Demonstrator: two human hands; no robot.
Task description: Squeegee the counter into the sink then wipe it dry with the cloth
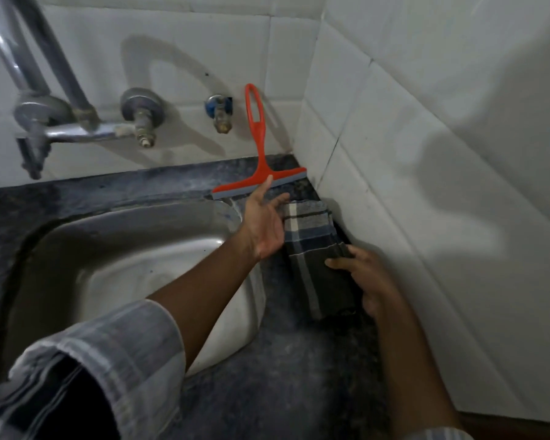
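Observation:
An orange squeegee [258,144] with a grey blade leans upright against the back tiles, its blade resting on the dark counter [286,369] in the far corner. A folded dark checked cloth [311,246] lies on the counter between the steel sink [134,249] and the right wall. My left hand [262,222] is stretched over the sink's right rim, fingers spread, touching the cloth's far left edge just below the squeegee blade. My right hand [367,277] grips the cloth's near end.
Chrome taps and pipes [61,122] jut from the back tiled wall above the sink. A small blue-handled valve [219,111] sits left of the squeegee handle. The white tiled wall [426,185] closes the counter on the right.

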